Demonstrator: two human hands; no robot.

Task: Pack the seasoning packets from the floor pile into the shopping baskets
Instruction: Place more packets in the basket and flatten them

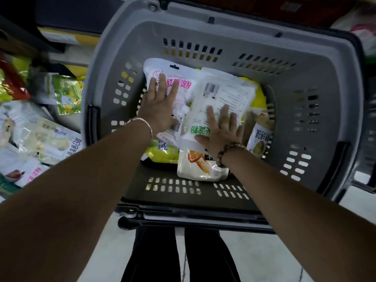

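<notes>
A grey shopping basket (317,102) fills the middle of the view, holding several seasoning packets. My left hand (160,104) lies flat with straight fingers on a white packet with pink lettering (183,84) at the basket's left. My right hand (221,131) presses flat on a white packet with green lettering (225,92) lying back side up in the middle. Under them show a yellow-green packet (162,151), a white packet with an orange picture (199,165) and a packet with a yellow picture (260,137) at the right.
The floor pile (40,135) of loose packets lies left of the basket, white, green and red ones mixed. Dark shelving stands behind it. My legs (179,255) are below the basket's near rim, on a pale floor. Another basket's edge (368,135) shows at far right.
</notes>
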